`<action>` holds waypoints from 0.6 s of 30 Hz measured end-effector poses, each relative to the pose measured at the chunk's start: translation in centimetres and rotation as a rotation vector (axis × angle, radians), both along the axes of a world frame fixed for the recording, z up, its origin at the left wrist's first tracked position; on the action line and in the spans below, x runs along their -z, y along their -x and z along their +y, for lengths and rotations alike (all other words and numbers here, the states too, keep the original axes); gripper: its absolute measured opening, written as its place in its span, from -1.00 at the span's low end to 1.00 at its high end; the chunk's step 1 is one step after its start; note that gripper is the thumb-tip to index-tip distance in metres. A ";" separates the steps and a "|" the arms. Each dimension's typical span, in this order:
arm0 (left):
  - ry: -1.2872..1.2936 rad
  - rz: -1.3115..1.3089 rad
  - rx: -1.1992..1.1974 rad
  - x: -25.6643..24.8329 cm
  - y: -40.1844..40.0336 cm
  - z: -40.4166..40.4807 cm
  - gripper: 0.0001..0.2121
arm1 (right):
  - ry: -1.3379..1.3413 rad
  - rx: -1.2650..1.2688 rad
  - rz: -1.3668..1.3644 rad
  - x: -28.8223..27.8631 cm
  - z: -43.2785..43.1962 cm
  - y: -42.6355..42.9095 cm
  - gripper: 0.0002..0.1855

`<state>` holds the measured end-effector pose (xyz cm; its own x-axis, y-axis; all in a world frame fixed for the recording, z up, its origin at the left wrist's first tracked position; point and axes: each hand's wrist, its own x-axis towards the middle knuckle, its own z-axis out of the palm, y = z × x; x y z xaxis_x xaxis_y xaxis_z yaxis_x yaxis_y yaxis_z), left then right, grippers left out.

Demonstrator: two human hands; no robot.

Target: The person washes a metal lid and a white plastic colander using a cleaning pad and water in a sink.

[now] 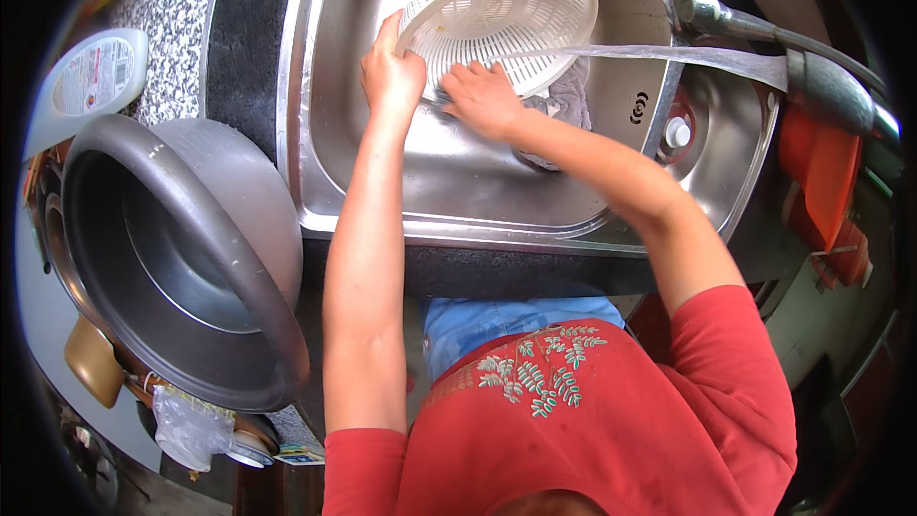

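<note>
A white slotted plastic colander (530, 7) is tilted in the stainless steel sink (458, 193), its open side facing me. My left hand (392, 72) grips its left rim, thumb at the edge. At the lower rim is my right hand (481, 97), slightly blurred, with something dark partly hidden under its fingers; what it is I cannot tell. Water (645, 52) streams from the faucet head (831, 89) on the right into the colander. A grey cloth (569, 104) lies on the sink bottom, behind my right wrist and partly under the colander.
A large dark plastic basin (286, 344) leans on its side at the left of the sink. Beyond it stands a translucent plastic bottle (86, 86) with a label. A small side basin with a drain plug (677, 132) adjoins on the right, near an orange-red plastic item (824, 165).
</note>
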<state>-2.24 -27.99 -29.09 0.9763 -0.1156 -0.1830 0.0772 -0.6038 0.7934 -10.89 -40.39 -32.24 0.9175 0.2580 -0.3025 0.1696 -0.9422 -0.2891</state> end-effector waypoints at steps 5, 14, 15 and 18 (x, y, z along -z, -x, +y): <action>-0.057 0.110 0.003 -1.1 -0.3 0.8 -0.56 | 0.037 -0.094 0.102 -0.2 -1.4 0.3 -0.66; 0.055 0.261 0.026 -1.7 -1.3 1.0 -0.45 | 0.001 -0.168 0.063 0.4 -7.8 0.4 -0.67; 0.096 0.300 0.035 -1.2 -1.0 1.2 -0.39 | -0.054 -0.159 0.141 0.5 -7.9 0.2 -0.68; 0.372 0.431 0.085 0.1 0.5 0.9 -0.11 | -0.233 -0.127 0.248 0.5 -8.6 -0.9 -0.72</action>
